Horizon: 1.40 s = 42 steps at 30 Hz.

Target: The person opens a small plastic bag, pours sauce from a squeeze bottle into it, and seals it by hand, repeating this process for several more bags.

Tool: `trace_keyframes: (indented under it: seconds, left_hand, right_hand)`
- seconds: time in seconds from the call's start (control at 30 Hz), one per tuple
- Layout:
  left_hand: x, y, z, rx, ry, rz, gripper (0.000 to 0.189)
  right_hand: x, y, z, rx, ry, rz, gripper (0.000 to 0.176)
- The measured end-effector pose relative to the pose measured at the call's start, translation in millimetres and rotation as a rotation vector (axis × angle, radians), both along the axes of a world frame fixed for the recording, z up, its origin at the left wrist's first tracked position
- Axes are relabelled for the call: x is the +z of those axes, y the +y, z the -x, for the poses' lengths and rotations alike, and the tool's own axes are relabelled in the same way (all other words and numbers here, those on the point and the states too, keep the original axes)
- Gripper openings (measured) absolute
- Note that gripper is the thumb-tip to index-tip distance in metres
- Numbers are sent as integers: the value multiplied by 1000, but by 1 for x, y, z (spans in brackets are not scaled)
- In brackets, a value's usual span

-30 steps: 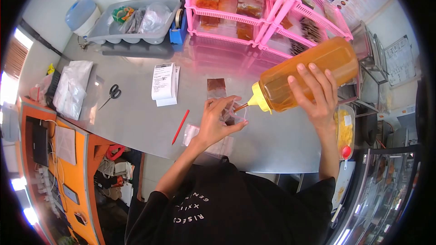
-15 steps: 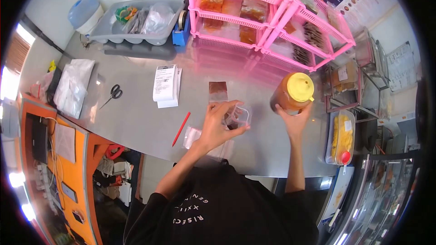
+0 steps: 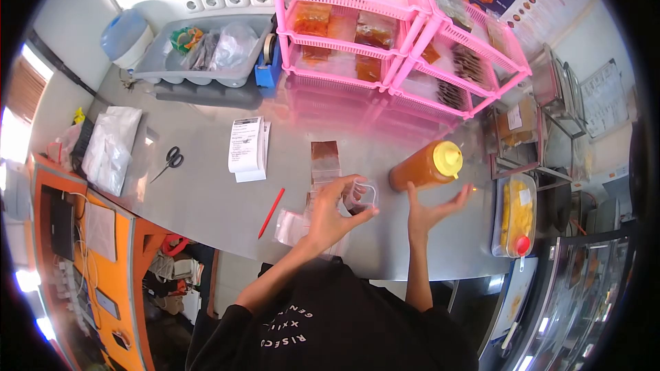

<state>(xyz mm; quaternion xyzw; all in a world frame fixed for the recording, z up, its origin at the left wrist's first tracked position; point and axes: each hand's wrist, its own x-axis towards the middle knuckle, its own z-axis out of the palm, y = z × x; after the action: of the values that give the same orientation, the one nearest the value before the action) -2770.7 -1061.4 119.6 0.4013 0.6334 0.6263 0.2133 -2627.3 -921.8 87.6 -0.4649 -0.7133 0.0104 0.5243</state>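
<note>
My left hand [image 3: 333, 214] is curled round a small clear plastic bag [image 3: 363, 196], whose mouth is held wide between thumb and fingers. Just behind that hand a strip of clear sachets with brown contents [image 3: 324, 158] lies on the steel table. My right hand [image 3: 432, 214] has its fingers spread and nothing in its grasp. Right beyond its fingertips is a squeeze bottle [image 3: 419, 170] of orange-brown sauce with a yellow cap [image 3: 448, 159]. Flat clear plastic bags [image 3: 291, 227] lie beside my left wrist.
A red pencil [image 3: 271, 213], printed slips [image 3: 246, 148] and black scissors [image 3: 169, 163] lie to the left. Pink stacked baskets [image 3: 344, 62] with sachets stand at the back, near a grey tray [image 3: 161, 72]. A tub of yellow food [image 3: 517, 216] is at the right edge.
My right hand has let go of the sauce bottle and moved left, its fingers spreading. The bottle is farther left than before. My left hand keeps hold of the plastic bag.
</note>
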Motion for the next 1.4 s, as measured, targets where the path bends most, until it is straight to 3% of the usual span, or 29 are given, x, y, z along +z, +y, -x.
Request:
trace_keyframes:
  seconds: [0.1, 0.17, 0.27, 0.33, 0.47, 0.53, 0.63, 0.87, 1.07, 1.17, 1.27, 1.4]
  left_hand:
    - [2, 2, -4, 24, -80, -4, 54]
    - [7, 2, -5, 17, -76, 18, 54]
    - [10, 0, -9, 17, 61, 54, 55]
    - [8, -1, -12, 42, 186, 68, 59]
    - [2, -1, -2, -59, -134, -97, 47]
    - [-11, -3, 4, -148, -420, -152, 40]
    - [-11, -9, 11, -160, -475, -86, 29]
    - [0, -10, 19, -141, -365, 24, 13]
    - [22, -16, 26, -305, -166, 180, 12]
    - [22, -14, 23, -310, -160, 74, 14]
    - [16, -10, 25, -284, 47, -37, 15]
    - [17, -14, 29, -225, -41, 43, 15]
  right_hand:
    - [-19, -20, -13, 549, 143, -191, 82]
    - [17, -46, -1, 755, -80, 27, 57]
    - [23, -69, 21, 743, 33, 266, 34]
    - [21, -68, 24, 749, 61, 241, 27]
    - [26, -73, 27, 790, 276, 464, 12]
    - [32, -73, 24, 844, 396, 679, 11]
    - [29, -68, 19, 916, 522, 866, 11]
    - [42, -56, 22, 929, 454, 913, 13]
    - [41, -51, 19, 1077, 414, 1009, 8]
    - [44, -49, 20, 1046, 337, 969, 9]
    - [49, -47, 21, 1009, 161, 755, 11]
    - [55, -38, 20, 923, -7, 509, 10]
